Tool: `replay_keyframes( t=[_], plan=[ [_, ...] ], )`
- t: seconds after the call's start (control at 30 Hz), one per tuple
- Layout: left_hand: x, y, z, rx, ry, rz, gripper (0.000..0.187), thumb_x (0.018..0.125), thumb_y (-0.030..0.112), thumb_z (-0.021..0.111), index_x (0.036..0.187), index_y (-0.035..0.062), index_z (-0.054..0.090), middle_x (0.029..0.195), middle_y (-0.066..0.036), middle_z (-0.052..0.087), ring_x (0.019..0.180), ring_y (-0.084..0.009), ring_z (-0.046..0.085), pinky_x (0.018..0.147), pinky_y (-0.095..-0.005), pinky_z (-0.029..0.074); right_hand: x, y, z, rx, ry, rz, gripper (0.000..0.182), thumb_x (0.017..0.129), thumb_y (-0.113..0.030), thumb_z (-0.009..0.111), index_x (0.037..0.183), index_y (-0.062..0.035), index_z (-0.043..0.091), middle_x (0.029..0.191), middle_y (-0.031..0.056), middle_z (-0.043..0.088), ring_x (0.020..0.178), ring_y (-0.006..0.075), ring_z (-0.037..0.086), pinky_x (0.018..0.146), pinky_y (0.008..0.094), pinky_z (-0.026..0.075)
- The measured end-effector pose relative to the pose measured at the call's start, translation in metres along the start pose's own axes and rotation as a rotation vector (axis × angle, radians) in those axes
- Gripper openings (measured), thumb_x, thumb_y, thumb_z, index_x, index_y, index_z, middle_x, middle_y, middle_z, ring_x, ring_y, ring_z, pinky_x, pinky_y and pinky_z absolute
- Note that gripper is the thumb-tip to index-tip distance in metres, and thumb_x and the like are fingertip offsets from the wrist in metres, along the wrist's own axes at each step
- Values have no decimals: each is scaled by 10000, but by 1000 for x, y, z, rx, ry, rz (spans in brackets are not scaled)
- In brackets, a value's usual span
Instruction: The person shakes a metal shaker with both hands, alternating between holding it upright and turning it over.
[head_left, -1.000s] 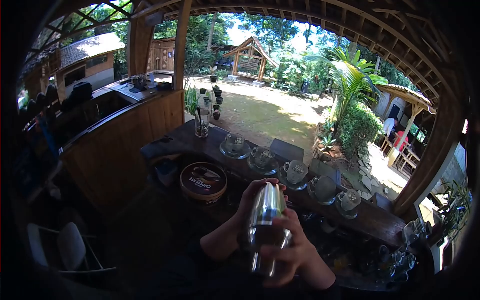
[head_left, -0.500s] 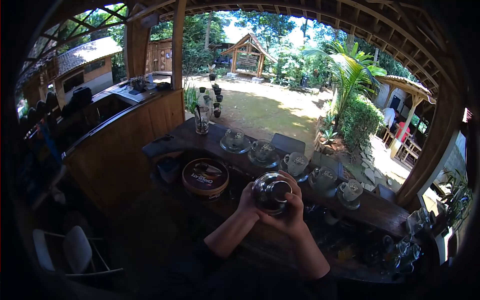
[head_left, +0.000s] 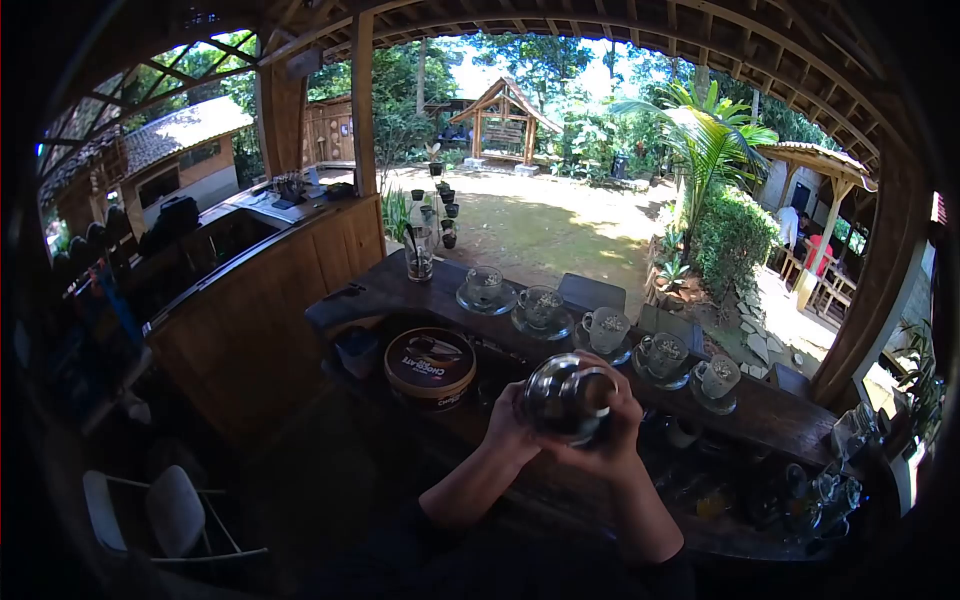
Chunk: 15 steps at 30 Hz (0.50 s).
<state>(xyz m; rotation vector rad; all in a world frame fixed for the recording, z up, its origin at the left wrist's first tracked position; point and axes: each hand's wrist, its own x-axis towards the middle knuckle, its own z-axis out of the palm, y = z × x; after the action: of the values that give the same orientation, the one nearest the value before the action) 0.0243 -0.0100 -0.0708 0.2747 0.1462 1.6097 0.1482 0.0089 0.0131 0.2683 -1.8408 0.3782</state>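
Note:
A shiny silver cocktail shaker (head_left: pixel 560 398) is held up in front of me with its domed top and cap tilted toward the camera. My left hand (head_left: pixel 508 428) wraps its left side, and my right hand (head_left: pixel 618 430) grips it from the right, fingers near the cap. Beyond it, several clear glass cups on saucers stand in a row along the dark wooden counter (head_left: pixel 770 420), the middle cup (head_left: pixel 605 328) closest behind the shaker. Whitish bits show inside the cups. To the left of my hands sits a round chocolate tub (head_left: pixel 430 372) with a printed lid.
A tall glass (head_left: pixel 420 264) with utensils stands at the counter's left end. More glassware (head_left: pixel 825 495) clusters at the right. A wooden side counter (head_left: pixel 270 270) and a pale chair (head_left: pixel 175 510) are on the left. Two people (head_left: pixel 805 240) are far off at right.
The shaker has tipped and shifted slightly, still between both hands, and looks blurred by motion. My view has turned a little left, so the surroundings sit farther right and lower.

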Motion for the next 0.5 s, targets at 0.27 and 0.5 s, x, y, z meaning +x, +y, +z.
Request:
replay_keyframes(
  t=[0.27,0.5],
  plan=[
    [-16,17,25,118,-208,259,321,874,286,472,1041,28,560,989,-133,606,883,-242,610,756,-372,522,13,-30,13,45,-46,-125,592,611,-167,755,1123,-317,498,1232,85,499,1139,441,423,925,565,358],
    [-13,47,63,152,-664,-36,327,878,305,454,1051,45,550,1043,-164,545,971,-352,536,794,-452,497,33,-80,2,-82,-250,-639,527,667,-246,711,1108,-421,482,1192,42,505,1117,444,429,925,609,323]
  ],
)
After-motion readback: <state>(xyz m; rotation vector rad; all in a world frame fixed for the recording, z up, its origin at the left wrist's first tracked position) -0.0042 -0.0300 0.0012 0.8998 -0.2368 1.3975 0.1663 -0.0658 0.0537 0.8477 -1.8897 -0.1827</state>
